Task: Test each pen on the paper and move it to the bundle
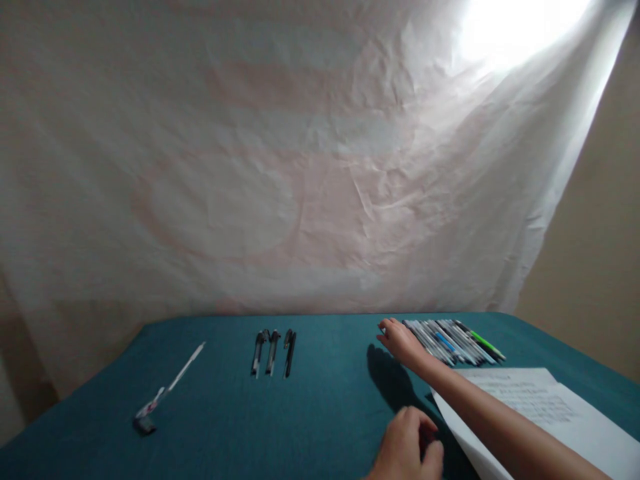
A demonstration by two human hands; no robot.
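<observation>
My right hand point(401, 343) reaches over the left end of a row of pens point(440, 341) at the back right. Its fingers are bent and look apart from the thumb, with no object clearly visible in them. The hand's shadow falls on the cloth to its left. Close to me, at the bottom edge, my left hand point(409, 445) has its fingers curled towards the thumb. The space inside them is dark, and I cannot tell what they hold, if anything. The pens lie side by side, mostly grey and white, with a blue pen point(445, 342) and a bright green pen point(487, 345) among them.
Black pens point(273, 353) with caps or clips beside them lie mid-table in three groups. At the left are a thin white rod point(187, 366) and a small dark-ended piece point(146, 420). Written paper sheets point(530, 400) lie under my right forearm. A pale sheet hangs behind the green-covered table point(225, 433).
</observation>
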